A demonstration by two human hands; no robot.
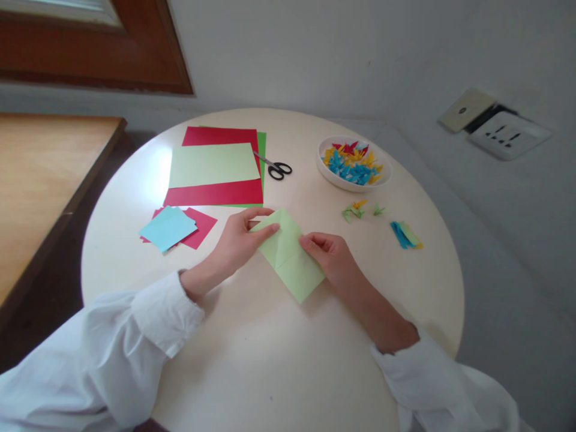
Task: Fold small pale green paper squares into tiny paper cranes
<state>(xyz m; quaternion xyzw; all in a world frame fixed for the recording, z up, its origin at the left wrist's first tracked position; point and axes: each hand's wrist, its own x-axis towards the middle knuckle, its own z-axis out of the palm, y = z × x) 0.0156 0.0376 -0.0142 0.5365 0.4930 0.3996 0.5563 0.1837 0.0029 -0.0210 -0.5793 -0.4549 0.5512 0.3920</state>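
A creased pale green sheet of paper (294, 264) is held between my two hands over the middle of the table. My left hand (243, 235) pinches its upper left edge, thumb on top and fingers behind. On the right edge, my right hand (330, 255) grips the sheet between thumb and fingers. Fold lines cross the paper's face. Beyond it lie black-handled scissors (278, 170), their blades resting at the edge of the large paper sheets.
Large red sheets (216, 195) and a pale green sheet (211, 165) lie at the back left. Small blue squares (167, 228) are nearer. A white bowl (326, 174) holds colourful folded paper cranes; several small green and yellow pieces (353, 211) and paper strips (405, 235) lie at right.
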